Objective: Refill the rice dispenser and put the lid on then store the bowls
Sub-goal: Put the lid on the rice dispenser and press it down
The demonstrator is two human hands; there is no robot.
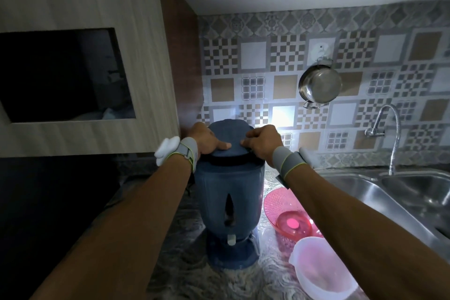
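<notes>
A tall blue rice dispenser [230, 207] stands on the marbled counter, with a white tap at its foot. Its blue lid [230, 135] sits on top, over a dark rim. My left hand [207, 140] lies on the lid's left side, thumb flat on top. My right hand [261, 140] grips the lid's right edge with curled fingers. To the right of the dispenser lie a pink strainer bowl [272, 198], a clear pink bowl [293, 224] and a translucent white bowl [321, 268] with a spout, nearest to me.
A steel sink [414, 192] with a tall tap [392, 134] is at the right. A steel pot [320, 85] hangs on the tiled wall. A wooden cabinet [80, 14] with a dark opening fills the left; an upper cabinet overhangs.
</notes>
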